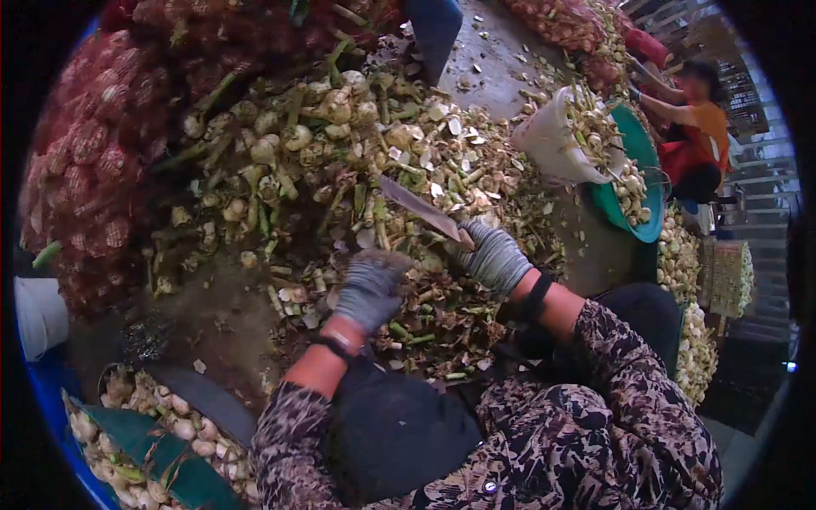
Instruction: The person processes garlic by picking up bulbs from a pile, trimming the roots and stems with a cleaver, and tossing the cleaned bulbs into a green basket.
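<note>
My right hand, in a grey glove, is wrapped round the handle of a broad-bladed knife, whose blade points up and left over the pile. To the left, my left hand, also gloved, has its fingers curled in; motion blurs them, and whatever they hold cannot be made out. Beneath and beyond both hands lies a heap of garlic bulbs with cut stalks and loose peelings.
Red mesh sacks of bulbs stand at the left. A white bucket tips toward a green basin at the right. Trimmed bulbs lie at the lower left. Another person sits at the upper right.
</note>
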`<action>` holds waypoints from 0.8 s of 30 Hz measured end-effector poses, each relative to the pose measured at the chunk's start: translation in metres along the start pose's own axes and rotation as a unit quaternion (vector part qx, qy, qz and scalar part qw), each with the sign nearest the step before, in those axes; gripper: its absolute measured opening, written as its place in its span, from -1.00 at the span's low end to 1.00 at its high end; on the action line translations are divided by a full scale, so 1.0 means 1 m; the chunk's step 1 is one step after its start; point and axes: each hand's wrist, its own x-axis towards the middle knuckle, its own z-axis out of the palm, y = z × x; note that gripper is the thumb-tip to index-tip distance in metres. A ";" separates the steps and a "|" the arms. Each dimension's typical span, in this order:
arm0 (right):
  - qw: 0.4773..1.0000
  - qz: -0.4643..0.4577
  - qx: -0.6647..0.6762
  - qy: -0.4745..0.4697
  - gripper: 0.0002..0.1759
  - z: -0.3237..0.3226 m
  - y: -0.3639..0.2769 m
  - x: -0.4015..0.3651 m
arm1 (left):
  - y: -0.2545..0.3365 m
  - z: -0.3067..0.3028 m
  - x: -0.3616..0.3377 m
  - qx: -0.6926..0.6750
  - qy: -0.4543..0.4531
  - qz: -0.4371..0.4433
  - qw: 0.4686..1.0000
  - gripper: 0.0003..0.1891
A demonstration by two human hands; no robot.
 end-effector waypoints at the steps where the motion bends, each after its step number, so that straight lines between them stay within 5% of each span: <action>1: 1.000 -0.011 -0.018 -0.009 -0.68 0.002 0.006 -0.001 | 0.003 0.011 0.011 -0.003 0.004 0.003 1.000 -0.43; 6: 0.999 -0.028 0.011 -0.034 -0.62 0.010 0.025 -0.005 | -0.022 0.063 0.030 0.206 0.067 -0.145 0.965 -0.43; 8: 0.998 -0.023 0.017 -0.047 -0.63 0.004 0.016 -0.005 | -0.041 0.069 0.019 0.145 0.103 -0.143 0.974 -0.45; 10: 0.996 -0.019 0.017 -0.089 -0.62 0.011 0.012 -0.006 | -0.070 0.089 0.001 -0.066 0.213 -0.237 0.946 -0.49; 11: 0.994 -0.020 0.006 -0.108 -0.59 0.015 0.009 -0.005 | -0.090 0.116 -0.005 -0.381 0.315 -0.268 0.827 -0.57; 12: 0.993 -0.025 0.012 -0.110 -0.59 0.019 0.006 -0.005 | -0.084 0.096 -0.018 -0.375 0.317 -0.273 0.827 -0.57; 14: 0.986 -0.034 0.060 -0.153 -0.66 0.027 -0.002 -0.006 | -0.061 0.041 -0.046 -0.791 0.227 -0.261 0.505 -0.61; 15: 0.985 -0.082 0.050 -0.142 -0.64 0.029 -0.007 -0.006 | -0.081 0.062 -0.069 -0.815 0.219 -0.289 0.452 -0.60; 16: 0.985 -0.085 0.051 -0.144 -0.64 0.034 -0.011 -0.006 | -0.072 0.051 -0.078 -0.813 0.223 -0.290 0.452 -0.60; 18: 0.980 -0.122 0.032 -0.152 -0.60 0.046 -0.020 -0.007 | -0.046 0.026 -0.090 -0.909 0.149 -0.209 0.328 -0.55; 20: 0.978 -0.120 0.044 -0.166 -0.57 0.051 -0.032 -0.007 | -0.022 0.010 -0.082 -0.886 0.180 -0.245 0.350 -0.53; 23: 0.976 -0.132 0.022 -0.173 -0.57 0.065 -0.041 -0.003 | -0.024 0.008 -0.080 -0.893 0.103 -0.229 0.373 -0.49; 24: 0.976 -0.131 0.021 -0.173 -0.57 0.066 -0.045 -0.002 | -0.025 0.007 -0.079 -0.876 0.076 -0.221 0.422 -0.47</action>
